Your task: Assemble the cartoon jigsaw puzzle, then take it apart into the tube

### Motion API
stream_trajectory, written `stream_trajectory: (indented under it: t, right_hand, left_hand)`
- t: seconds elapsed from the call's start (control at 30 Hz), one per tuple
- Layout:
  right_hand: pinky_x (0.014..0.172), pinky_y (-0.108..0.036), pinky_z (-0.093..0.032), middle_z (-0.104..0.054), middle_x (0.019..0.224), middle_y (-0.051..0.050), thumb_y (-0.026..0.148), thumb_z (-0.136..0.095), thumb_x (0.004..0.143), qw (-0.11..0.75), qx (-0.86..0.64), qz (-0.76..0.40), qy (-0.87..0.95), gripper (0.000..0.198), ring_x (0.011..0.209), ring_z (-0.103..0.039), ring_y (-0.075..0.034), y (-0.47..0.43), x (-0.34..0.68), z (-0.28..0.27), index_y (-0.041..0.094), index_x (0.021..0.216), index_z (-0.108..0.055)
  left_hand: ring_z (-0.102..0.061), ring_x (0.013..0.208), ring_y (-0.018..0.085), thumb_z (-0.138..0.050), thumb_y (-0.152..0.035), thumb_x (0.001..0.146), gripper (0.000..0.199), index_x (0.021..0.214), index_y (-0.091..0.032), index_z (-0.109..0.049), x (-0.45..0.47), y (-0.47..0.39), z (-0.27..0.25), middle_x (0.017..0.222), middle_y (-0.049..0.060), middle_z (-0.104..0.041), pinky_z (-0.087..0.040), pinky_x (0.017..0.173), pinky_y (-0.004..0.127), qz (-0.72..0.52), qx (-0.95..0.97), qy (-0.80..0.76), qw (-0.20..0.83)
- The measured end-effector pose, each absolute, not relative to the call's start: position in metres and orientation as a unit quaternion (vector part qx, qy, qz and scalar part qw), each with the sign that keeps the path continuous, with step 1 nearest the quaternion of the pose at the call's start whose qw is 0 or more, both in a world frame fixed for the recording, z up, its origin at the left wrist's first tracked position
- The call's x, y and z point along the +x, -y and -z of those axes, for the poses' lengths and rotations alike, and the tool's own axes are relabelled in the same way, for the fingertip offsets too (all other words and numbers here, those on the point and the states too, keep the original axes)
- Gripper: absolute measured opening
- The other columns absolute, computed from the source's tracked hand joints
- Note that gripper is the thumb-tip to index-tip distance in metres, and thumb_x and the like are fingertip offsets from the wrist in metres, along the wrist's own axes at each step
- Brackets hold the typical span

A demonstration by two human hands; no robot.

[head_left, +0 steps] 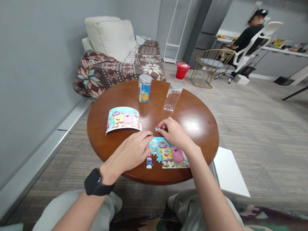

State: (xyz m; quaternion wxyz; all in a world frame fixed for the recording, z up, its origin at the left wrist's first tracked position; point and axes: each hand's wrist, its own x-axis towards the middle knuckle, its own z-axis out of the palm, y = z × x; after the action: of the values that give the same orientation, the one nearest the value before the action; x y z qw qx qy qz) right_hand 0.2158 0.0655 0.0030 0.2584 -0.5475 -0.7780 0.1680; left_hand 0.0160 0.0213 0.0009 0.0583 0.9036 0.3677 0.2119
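R hand (175, 133), nearly closed, pinches puzzle pc (156, 129) just beyond part-built puzzle (169, 156) on brown surface (199, 118), L hand (135, 148) half-curled at puzzle's upper-L edge, can't tell if gripping, w/ curved pic card (124, 120) to L & printed jar (144, 90) + clear jar (173, 98) farther back.

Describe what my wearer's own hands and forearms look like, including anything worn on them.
The left hand is bare, with a black, rounded-square smartwatch on a black band at its wrist. The right hand is bare too, with no watch. Both forearms show no sleeves, cables or clear markings.
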Motion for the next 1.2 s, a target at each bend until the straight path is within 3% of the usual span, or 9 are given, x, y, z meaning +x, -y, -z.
stream_trajectory:
  t: [0.13, 0.37, 0.5, 0.6, 0.73, 0.97, 1.2]
  right_hand:
    - [0.080, -0.032, -0.047, -0.059, 0.091, -0.005, 0.013, -0.063, 0.081, 0.280, -0.545, -0.173, 0.771, 0.005, 0.083, -0.057, -0.016, -0.066, 0.216, 0.000, 0.017, 0.084, -0.064]
    - [0.067, -0.027, -0.043, -0.065, 0.076, 0.000, 0.006, -0.058, 0.077, 0.320, -0.521, -0.243, 0.753, 0.016, 0.065, -0.055, -0.013, -0.054, 0.212, -0.015, 0.018, 0.085, -0.064]
    - [0.071, -0.028, -0.045, -0.069, 0.079, -0.002, 0.016, -0.060, 0.082, 0.324, -0.467, -0.290, 0.770, 0.010, 0.071, -0.059, -0.014, -0.030, 0.216, -0.023, 0.018, 0.083, -0.070]
    - [0.073, -0.028, -0.047, -0.071, 0.081, -0.003, 0.019, -0.063, 0.082, 0.312, -0.476, -0.289, 0.770, 0.009, 0.074, -0.062, -0.015, -0.011, 0.221, -0.022, 0.019, 0.083, -0.073]
    - [0.071, -0.027, -0.048, -0.070, 0.079, -0.003, 0.019, -0.063, 0.083, 0.288, -0.484, -0.285, 0.776, 0.011, 0.073, -0.063, -0.015, -0.001, 0.224, -0.017, 0.020, 0.082, -0.074]
    - [0.076, -0.028, -0.048, -0.073, 0.084, -0.004, 0.018, -0.061, 0.086, 0.288, -0.440, -0.307, 0.793, 0.013, 0.081, -0.064, -0.016, -0.002, 0.218, -0.013, 0.020, 0.082, -0.073]
    - [0.076, -0.028, -0.048, -0.073, 0.084, -0.004, 0.016, -0.060, 0.087, 0.279, -0.436, -0.300, 0.801, 0.013, 0.081, -0.064, -0.017, -0.002, 0.218, -0.013, 0.020, 0.082, -0.072]
  left_hand:
    - [-0.060, 0.112, 0.025, -0.041, -0.010, 0.091, 0.031, 0.116, -0.014, -0.060, 0.017, -0.021, -0.001, 0.121, 0.012, -0.062, -0.050, 0.102, 0.043, -0.211, 0.903, -0.367, 0.079]
    - [-0.059, 0.116, 0.020, -0.044, -0.012, 0.092, 0.031, 0.118, -0.017, -0.061, 0.008, -0.024, -0.007, 0.123, 0.009, -0.062, -0.048, 0.106, 0.038, -0.273, 0.872, -0.355, 0.197]
    - [-0.061, 0.113, 0.020, -0.056, -0.023, 0.091, 0.026, 0.116, -0.019, -0.064, -0.004, -0.024, -0.017, 0.122, 0.008, -0.064, -0.048, 0.105, 0.038, -0.260, 0.868, -0.328, 0.268]
    - [-0.059, 0.119, 0.023, -0.070, -0.034, 0.084, 0.040, 0.121, -0.020, -0.063, -0.010, -0.023, -0.022, 0.131, 0.009, -0.061, -0.046, 0.107, 0.038, -0.232, 0.873, -0.304, 0.301]
    - [-0.057, 0.123, 0.025, -0.077, -0.038, 0.077, 0.051, 0.123, -0.020, -0.064, -0.012, -0.023, -0.021, 0.134, 0.009, -0.060, -0.043, 0.110, 0.039, -0.197, 0.881, -0.299, 0.309]
    - [-0.058, 0.121, 0.025, -0.079, -0.040, 0.075, 0.045, 0.114, -0.020, -0.070, -0.012, -0.027, -0.013, 0.131, 0.009, -0.062, -0.043, 0.109, 0.039, -0.186, 0.887, -0.296, 0.301]
    - [-0.058, 0.120, 0.026, -0.082, -0.044, 0.070, 0.051, 0.114, -0.020, -0.070, -0.012, -0.026, -0.015, 0.130, 0.009, -0.062, -0.044, 0.108, 0.039, -0.188, 0.888, -0.295, 0.300]
